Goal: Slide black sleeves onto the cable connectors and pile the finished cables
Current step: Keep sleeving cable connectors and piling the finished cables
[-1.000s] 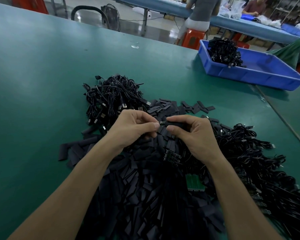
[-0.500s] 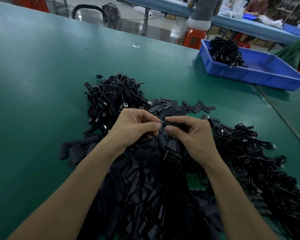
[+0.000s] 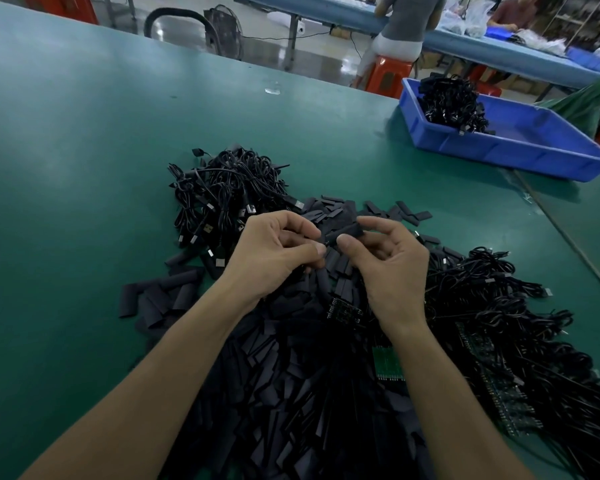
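Note:
My left hand [image 3: 274,252] pinches the end of a black cable between thumb and forefinger. Facing it, my right hand [image 3: 385,261] holds a black sleeve [image 3: 345,233] between thumb and fingertips, its open end touching the cable end. Both hands hover over a big heap of loose black sleeves [image 3: 291,375]. A pile of coiled black cables [image 3: 222,199] lies just behind my left hand. Another mass of black cables [image 3: 499,323] with small green circuit boards [image 3: 388,365] spreads on the right.
A blue tray [image 3: 520,147] holding a bundle of black cables stands at the back right of the green table [image 3: 84,150]. A seam runs along the table on the right. People sit at a second bench beyond the table's far edge.
My right hand has opened its fingers a little and lifted the sleeve, which now shows between its fingertips. Both hands have stayed in place, close together.

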